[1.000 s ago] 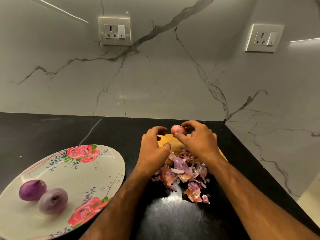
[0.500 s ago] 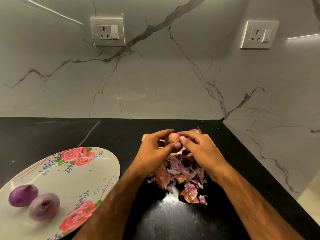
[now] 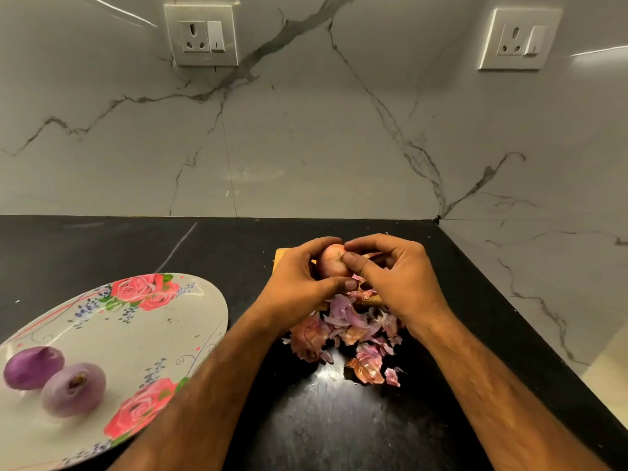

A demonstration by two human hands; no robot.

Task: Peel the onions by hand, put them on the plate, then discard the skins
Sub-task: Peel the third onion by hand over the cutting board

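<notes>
Black stone tabletop (image 3: 102,246) set in a corner, with marble-veined wall (image 3: 306,147) behind and to the right.

One unpeeled onion (image 3: 331,263), tan-pink, held off the surface between both hands at the far middle of the tabletop. Left hand (image 3: 299,283) cups it from the left, fingers curled over the top and thumb beneath. Right hand (image 3: 397,280) meets it from the right, thumb and forefinger pinching at the onion's tip; whether a strip of skin is caught there is too small to tell.

Skins (image 3: 346,334): one loose heap of pink and purple flakes directly under and in front of the hands, a few scraps strayed toward the viewer. A yellowish board (image 3: 280,256), probably wood, shows only as a corner behind the left hand.

One floral plate (image 3: 153,328) lies well to the left. On its near-left part are two peeled onions, just beside each other: darker onion (image 3: 32,367), paler onion (image 3: 73,389).

Two wall sockets: left socket (image 3: 201,35), right socket (image 3: 520,39).
</notes>
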